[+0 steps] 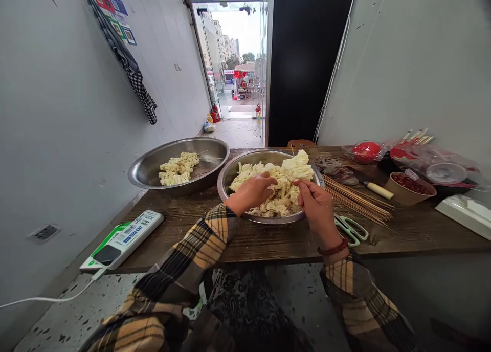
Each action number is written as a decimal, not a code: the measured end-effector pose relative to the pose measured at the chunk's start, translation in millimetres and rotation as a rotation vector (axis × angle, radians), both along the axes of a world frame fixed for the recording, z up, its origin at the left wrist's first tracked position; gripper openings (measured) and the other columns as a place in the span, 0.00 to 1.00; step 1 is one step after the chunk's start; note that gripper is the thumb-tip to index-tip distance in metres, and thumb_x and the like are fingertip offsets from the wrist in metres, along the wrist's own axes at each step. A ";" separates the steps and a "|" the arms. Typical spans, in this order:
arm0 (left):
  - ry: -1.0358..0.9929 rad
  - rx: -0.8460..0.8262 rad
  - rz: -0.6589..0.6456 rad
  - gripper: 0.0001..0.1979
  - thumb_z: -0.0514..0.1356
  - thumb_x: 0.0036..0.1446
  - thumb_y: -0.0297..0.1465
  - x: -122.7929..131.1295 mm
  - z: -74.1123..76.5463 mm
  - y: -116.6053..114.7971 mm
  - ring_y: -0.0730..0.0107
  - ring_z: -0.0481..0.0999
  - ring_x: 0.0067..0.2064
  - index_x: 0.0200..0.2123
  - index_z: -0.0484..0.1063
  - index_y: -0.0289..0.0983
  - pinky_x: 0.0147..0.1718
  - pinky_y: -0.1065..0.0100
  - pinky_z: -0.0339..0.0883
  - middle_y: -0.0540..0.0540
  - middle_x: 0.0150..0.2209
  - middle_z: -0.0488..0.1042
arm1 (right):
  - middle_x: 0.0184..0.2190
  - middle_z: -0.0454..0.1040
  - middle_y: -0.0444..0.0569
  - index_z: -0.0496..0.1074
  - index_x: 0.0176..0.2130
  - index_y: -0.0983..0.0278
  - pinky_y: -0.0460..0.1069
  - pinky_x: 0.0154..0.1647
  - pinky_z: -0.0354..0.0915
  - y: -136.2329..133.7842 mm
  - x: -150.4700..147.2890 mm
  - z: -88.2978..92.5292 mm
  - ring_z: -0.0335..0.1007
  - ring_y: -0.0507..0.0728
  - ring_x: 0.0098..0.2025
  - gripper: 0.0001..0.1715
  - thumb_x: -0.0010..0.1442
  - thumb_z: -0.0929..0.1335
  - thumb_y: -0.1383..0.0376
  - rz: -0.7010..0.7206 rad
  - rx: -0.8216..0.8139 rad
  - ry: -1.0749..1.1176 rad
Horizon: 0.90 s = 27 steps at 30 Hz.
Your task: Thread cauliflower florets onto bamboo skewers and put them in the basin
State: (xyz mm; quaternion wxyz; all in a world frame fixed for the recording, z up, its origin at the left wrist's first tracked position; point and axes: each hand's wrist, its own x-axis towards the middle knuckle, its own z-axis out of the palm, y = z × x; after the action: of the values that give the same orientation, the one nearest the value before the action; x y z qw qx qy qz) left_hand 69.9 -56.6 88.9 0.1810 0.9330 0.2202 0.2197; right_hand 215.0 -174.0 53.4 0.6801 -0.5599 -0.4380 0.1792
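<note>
White device [134, 234] on wooden surface [184, 209], left and near side of metal bowl [268, 219]. Green-handled scissors [349, 229] just right of bowl. Left hand [255, 189] over bowl, fingertips hidden among cauliflower [282, 183] inside; cannot tell if gripping. Right hand [317, 201] at bowl's right rim, thumb and forefinger pressed together at edge of pale cauliflower piece [299, 163]; cannot tell what lies between. Thin sticks [356, 201] right of bowl. Wide basin [146, 165] left of bowl, holding more cauliflower. Glass doorway [245, 111] well beyond bowl.

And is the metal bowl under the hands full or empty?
Nearly full: cauliflower florets heap across the metal bowl, some rising above its rim.
</note>
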 end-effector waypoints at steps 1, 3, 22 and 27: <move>-0.013 0.025 -0.008 0.13 0.57 0.49 0.24 7.0 1.1 1.3 0.61 0.69 0.39 0.38 0.76 0.40 0.44 0.62 0.60 0.44 0.38 0.70 | 0.15 0.62 0.39 0.76 0.38 0.66 0.45 0.19 0.54 0.2 0.3 0.0 0.55 0.48 0.17 0.21 0.60 0.64 0.53 0.002 -0.002 -0.001; -0.043 0.051 -0.041 0.13 0.57 0.46 0.23 22.0 1.7 4.1 0.56 0.68 0.44 0.35 0.76 0.39 0.49 0.59 0.58 0.41 0.41 0.70 | 0.15 0.62 0.38 0.76 0.38 0.66 0.45 0.20 0.55 0.0 0.7 0.4 0.55 0.48 0.18 0.20 0.60 0.64 0.53 0.015 -0.003 -0.003; -0.646 -0.604 0.305 0.14 0.63 0.44 0.29 -14.3 -2.5 5.6 0.76 0.65 0.25 0.36 0.66 0.36 0.23 0.70 0.65 0.54 0.26 0.63 | 0.14 0.60 0.37 0.76 0.39 0.68 0.44 0.18 0.51 -5.8 -0.2 6.5 0.53 0.48 0.16 0.22 0.60 0.65 0.53 0.162 -0.071 -0.031; -0.910 -1.020 0.226 0.21 0.69 0.40 0.36 -25.5 -8.5 1.1 0.79 0.67 0.27 0.37 0.72 0.32 0.22 0.75 0.65 0.51 0.28 0.67 | 0.13 0.61 0.39 0.77 0.39 0.68 0.45 0.20 0.54 -7.9 4.2 7.3 0.55 0.49 0.17 0.21 0.61 0.63 0.55 0.349 -0.175 -0.239</move>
State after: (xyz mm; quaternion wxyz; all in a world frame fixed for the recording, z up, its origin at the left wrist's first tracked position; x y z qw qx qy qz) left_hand 44.4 -55.5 80.4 0.6475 0.5177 0.2943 0.4756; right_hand 219.2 -182.0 60.7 0.5309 -0.5500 -0.5883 0.2639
